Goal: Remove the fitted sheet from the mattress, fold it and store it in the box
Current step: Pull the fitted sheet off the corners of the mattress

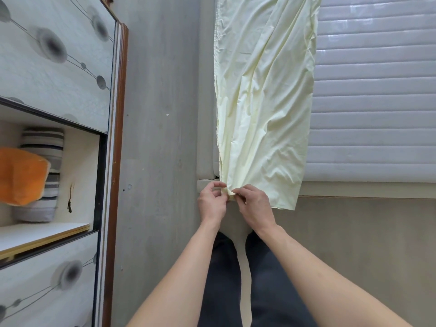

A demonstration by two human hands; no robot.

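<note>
Fitted sheet (pixel 262 102), pale yellow and creased, lies in a long strip on the quilted mattress (pixel 377 90), running away from my grip. My left hand (pixel 211 201) and right hand (pixel 253 205) both pinch its near corner. I judge it light, limp and slippery, best held by seamed corners.

Matt creased cloth sheet (pixel 262 109) (mattress (pixel 377 90) quilted, glossy).

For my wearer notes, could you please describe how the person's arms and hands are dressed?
Both forearms are bare, with no sleeves in view. The left hand and right hand wear no gloves, rings, watch or bracelets.
</note>
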